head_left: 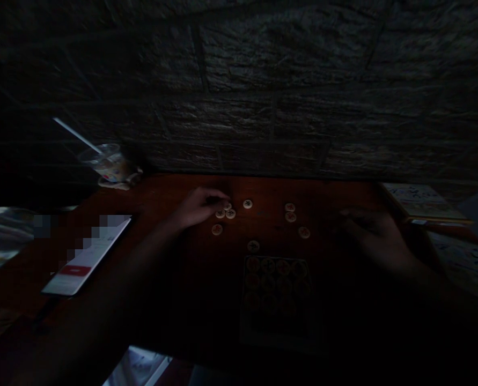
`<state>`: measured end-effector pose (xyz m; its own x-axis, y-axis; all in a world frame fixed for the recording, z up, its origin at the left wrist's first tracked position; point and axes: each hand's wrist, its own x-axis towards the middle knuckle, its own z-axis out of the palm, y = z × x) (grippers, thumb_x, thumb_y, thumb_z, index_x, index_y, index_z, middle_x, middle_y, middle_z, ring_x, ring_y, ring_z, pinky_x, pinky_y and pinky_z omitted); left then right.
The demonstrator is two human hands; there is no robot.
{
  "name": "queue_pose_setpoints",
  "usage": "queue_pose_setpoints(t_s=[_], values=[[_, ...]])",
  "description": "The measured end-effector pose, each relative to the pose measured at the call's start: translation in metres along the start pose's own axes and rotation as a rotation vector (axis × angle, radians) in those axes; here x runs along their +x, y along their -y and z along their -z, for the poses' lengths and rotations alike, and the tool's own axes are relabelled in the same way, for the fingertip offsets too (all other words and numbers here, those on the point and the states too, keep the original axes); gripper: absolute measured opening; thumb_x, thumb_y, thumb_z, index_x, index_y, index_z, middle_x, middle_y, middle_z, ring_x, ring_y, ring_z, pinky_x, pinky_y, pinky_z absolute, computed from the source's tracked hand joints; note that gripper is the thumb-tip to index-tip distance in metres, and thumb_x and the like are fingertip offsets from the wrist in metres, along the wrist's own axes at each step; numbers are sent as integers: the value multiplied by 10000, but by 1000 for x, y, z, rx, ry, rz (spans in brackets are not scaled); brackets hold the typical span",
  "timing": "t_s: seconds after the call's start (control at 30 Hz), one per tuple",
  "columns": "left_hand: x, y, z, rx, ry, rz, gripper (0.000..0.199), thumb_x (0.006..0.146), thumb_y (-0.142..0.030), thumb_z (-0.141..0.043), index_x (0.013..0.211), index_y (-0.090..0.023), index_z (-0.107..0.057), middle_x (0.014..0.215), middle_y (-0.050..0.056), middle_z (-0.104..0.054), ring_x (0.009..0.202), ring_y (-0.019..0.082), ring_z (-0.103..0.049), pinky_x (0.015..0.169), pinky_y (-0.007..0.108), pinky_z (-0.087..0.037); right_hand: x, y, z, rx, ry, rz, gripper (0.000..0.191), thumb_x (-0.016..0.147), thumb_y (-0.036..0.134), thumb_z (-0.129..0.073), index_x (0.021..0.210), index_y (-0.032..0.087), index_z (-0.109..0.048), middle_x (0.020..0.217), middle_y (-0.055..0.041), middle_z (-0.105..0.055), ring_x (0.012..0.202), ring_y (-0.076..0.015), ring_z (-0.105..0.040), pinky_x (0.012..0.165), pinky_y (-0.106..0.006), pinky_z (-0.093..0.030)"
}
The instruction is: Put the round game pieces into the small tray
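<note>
My left hand [198,208] reaches over the wooden table with its thumb and fingertips closed at a round xiangqi piece [227,206]. Touching that cluster are two more pieces with dark characters, one of them a nearer disc [230,214]. A red-marked piece [217,229] lies just below the hand. To the right sit a lone dark-marked piece [247,204], two red-marked pieces [290,217] and another red one [303,232]. My right hand [377,236] hovers at the right with curled fingers; darkness hides whatever they may hold.
An open box [242,311] with rows of pieces lies near me, and one piece [253,246] rests beyond it. At left are a phone [96,257] and a plastic cup with a straw [116,166]. Flat boxes [424,201] lie at right. A stone wall [263,107] stands behind.
</note>
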<state>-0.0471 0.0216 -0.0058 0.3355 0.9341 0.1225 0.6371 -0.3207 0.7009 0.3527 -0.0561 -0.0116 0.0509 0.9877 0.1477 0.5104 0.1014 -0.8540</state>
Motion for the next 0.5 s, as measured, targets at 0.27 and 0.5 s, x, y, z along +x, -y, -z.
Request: queue_pose_setpoints(t_s=[0.27,0.5], values=[[3,3,0,14,42,7,269,919,-402,-709,1045,-207,-845,1057,72,-854,1008,261,-790,939,377,-577,0,-4,2,14,21,65,368,851,572,-677,692,241,-692,780,-73,-785,728,-247,-716,690,-349,-526],[3,7,-2,-99,-25,31,242,924,-369,-684,1027,-218,-843,1108,74,-845,1067,266,-769,1033,429,-544,1,-4,1,34,12,60,345,831,558,-694,692,244,-730,795,-94,-785,720,-261,-718,656,-353,-530]])
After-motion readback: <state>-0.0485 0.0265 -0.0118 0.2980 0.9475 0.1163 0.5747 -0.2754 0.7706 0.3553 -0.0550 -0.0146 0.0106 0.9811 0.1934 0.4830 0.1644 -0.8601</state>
